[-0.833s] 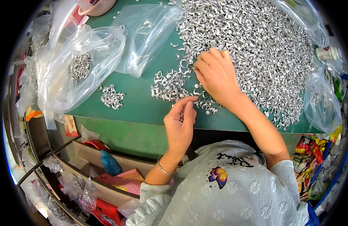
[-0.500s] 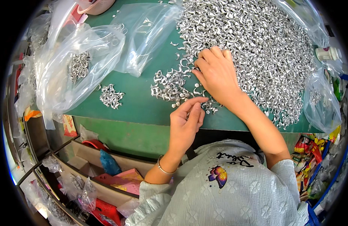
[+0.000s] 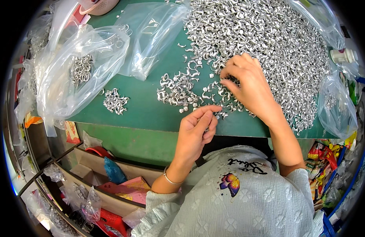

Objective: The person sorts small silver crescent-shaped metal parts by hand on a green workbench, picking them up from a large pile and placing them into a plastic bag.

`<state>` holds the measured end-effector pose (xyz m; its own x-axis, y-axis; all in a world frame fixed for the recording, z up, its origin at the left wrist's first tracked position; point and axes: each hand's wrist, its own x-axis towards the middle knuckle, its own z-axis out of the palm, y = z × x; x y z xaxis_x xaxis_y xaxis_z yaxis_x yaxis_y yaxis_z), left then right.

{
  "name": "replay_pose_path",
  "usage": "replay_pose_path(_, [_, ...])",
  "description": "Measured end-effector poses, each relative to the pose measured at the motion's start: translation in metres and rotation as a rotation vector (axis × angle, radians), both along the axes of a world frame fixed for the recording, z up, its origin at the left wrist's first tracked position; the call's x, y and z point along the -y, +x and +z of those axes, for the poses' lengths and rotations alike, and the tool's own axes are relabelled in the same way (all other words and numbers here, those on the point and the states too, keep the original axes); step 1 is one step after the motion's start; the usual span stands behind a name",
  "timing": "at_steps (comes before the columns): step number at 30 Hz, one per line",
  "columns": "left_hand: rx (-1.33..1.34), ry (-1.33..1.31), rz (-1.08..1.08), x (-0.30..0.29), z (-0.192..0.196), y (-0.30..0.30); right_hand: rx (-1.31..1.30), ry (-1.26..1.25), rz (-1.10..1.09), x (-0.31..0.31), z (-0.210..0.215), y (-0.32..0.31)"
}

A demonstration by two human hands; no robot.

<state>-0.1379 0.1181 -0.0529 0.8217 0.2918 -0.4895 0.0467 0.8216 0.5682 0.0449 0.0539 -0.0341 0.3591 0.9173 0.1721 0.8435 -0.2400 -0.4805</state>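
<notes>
A big heap of small silvery metal parts (image 3: 265, 43) covers the right half of the green table (image 3: 147, 106). My right hand (image 3: 247, 85) rests on the heap's near edge, fingertips pinched among the loose parts. My left hand (image 3: 196, 130) hovers at the table's front edge with thumb and forefinger pinched together on small metal parts. Between the hands lies a thinner spread of parts (image 3: 182, 89). A small separate pile of parts (image 3: 114, 101) sits to the left.
A clear plastic bag (image 3: 78, 71) with some metal parts lies at the left, an empty clear bag (image 3: 151, 35) beside it. More bags (image 3: 336, 104) hang at the right edge. Open drawers (image 3: 107, 177) with coloured packets stand below the table.
My left hand has shifted slightly right along the front edge and turned its fingers toward the parts. My right hand has stayed on the heap's edge.
</notes>
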Motion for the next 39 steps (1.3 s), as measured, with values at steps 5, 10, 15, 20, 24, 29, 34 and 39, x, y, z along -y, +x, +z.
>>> replay_pose_path(5, [0.013,-0.013,0.004,0.002,-0.001,0.000,0.081,0.025,0.111,-0.008,-0.008,-0.011])
replay_pose_path(10, [0.010,-0.031,0.023,0.000,0.000,-0.003,-0.027,-0.056,0.170,-0.003,0.000,-0.007])
replay_pose_path(15, [0.000,-0.038,0.037,0.003,0.006,0.004,0.088,0.102,0.047,-0.030,-0.011,-0.004])
replay_pose_path(20, [0.002,-0.043,0.059,0.005,0.001,0.002,0.192,0.151,0.041,-0.047,-0.019,-0.002])
replay_pose_path(24, [0.033,-0.058,0.025,0.008,0.004,0.005,0.279,0.070,0.133,-0.051,-0.029,0.001])
replay_pose_path(29, [-0.004,-0.010,0.033,0.008,0.004,0.005,0.049,0.162,0.144,-0.033,-0.015,0.009])
replay_pose_path(34, [0.014,-0.051,0.016,0.011,0.003,0.006,0.039,0.103,0.152,-0.031,-0.015,0.006])
replay_pose_path(39, [0.005,-0.045,0.023,0.012,0.004,0.004,-0.015,0.178,0.102,-0.028,-0.022,0.008])
